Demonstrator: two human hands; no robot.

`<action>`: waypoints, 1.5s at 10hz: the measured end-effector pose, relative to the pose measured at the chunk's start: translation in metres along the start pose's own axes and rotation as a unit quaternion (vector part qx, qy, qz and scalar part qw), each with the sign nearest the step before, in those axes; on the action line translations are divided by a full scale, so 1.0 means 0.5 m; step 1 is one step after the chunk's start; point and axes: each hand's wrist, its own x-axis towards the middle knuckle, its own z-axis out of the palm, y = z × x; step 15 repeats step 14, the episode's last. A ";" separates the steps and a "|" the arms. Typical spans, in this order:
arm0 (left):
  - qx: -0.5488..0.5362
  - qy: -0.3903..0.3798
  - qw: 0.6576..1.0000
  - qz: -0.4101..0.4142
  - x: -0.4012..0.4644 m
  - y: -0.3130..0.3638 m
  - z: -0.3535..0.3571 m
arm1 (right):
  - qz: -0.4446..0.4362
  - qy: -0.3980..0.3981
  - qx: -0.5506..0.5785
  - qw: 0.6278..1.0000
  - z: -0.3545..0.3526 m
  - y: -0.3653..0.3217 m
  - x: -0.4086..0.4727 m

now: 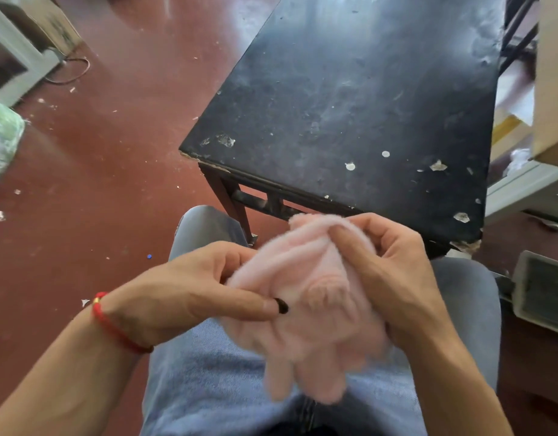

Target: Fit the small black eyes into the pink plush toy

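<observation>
A limp pink plush toy [306,297] hangs over my lap, held from both sides. My left hand [193,291], with a red cord on its wrist, grips the toy's left side. Its thumb tip presses against a small black eye [282,306] on the toy's face. My right hand [397,272] clasps the toy's right side, thumb pushed into the fur near the top. A raised snout shows just right of the eye. I see only one eye; the toy's lower limbs dangle blurred.
A worn black table [350,105] stands right in front of my knees. Red floor with scraps lies to the left, a green bag [1,136] at the far left. A grey tray [541,287] and shelving sit at the right.
</observation>
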 end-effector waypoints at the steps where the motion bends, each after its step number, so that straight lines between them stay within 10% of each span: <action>1: -0.046 -0.026 0.998 0.017 0.001 0.014 -0.018 | 0.015 0.002 -0.010 1.000 0.002 -0.020 0.014; 6: -0.186 0.062 0.979 0.052 0.050 0.058 -0.023 | 0.006 -0.083 0.169 0.982 -0.046 -0.078 0.014; 8: -0.198 0.251 0.935 0.154 0.131 0.196 -0.038 | -0.115 0.083 0.101 0.985 -0.053 -0.134 0.111; 9: -0.174 0.365 0.881 0.244 0.205 0.261 -0.049 | -0.155 0.173 0.054 0.971 -0.065 -0.148 0.208; 10: 0.115 0.481 0.823 0.281 0.280 0.263 -0.056 | -0.112 0.192 -0.104 0.970 -0.077 -0.153 0.305; 11: 0.373 0.400 0.792 0.273 0.306 0.199 -0.037 | -0.050 0.140 -0.304 0.941 -0.082 -0.123 0.327; 15: 0.262 0.465 0.729 0.428 0.086 0.106 0.026 | -0.265 -0.002 -0.139 0.954 -0.124 -0.191 0.055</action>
